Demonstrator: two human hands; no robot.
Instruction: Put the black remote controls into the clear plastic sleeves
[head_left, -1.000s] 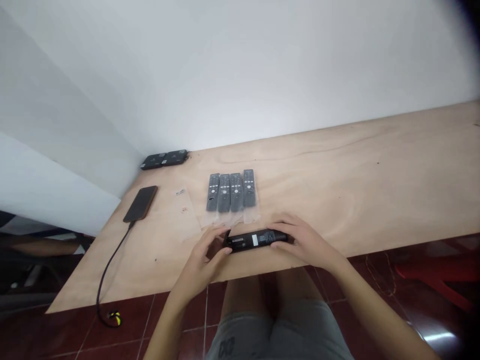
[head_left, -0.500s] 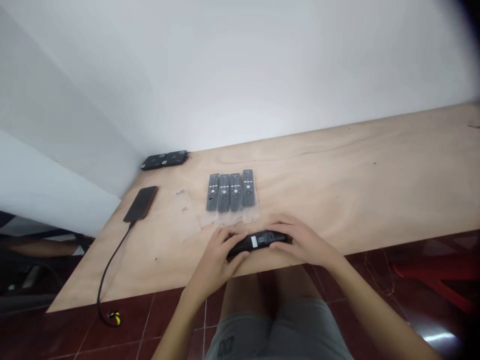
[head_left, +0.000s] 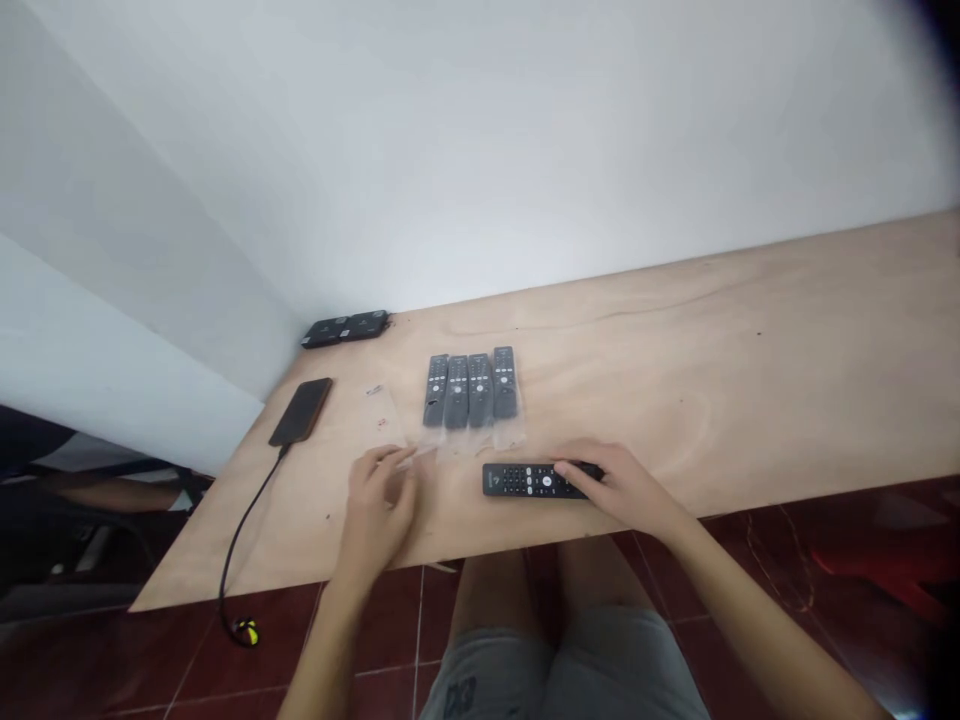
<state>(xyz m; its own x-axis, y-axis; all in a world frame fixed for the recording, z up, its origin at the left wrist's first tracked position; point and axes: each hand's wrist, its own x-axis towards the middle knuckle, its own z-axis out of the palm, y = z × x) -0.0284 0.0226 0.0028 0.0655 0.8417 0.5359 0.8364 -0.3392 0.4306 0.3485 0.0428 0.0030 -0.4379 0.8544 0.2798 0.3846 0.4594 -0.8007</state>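
A black remote control lies crosswise near the front edge, its button side up. My right hand grips its right end, with the thumb on top near the round white button. My left hand is off the remote, fingers loosely curled and thumb apart, at the near end of a clear plastic sleeve. Whether its fingertips touch the sleeve I cannot tell. Beyond my hands, several remotes stand side by side in a row, each in a clear plastic sleeve.
A phone lies at the left, with a black cable running from it over the table's edge. Two flat black boxes sit in the back left corner against the wall. Part of a red object shows at the lower right.
The remote has turned from its labelled back to its button side. My left hand has let go of it and moved left toward the plastic sleeve. My right hand still holds the remote.
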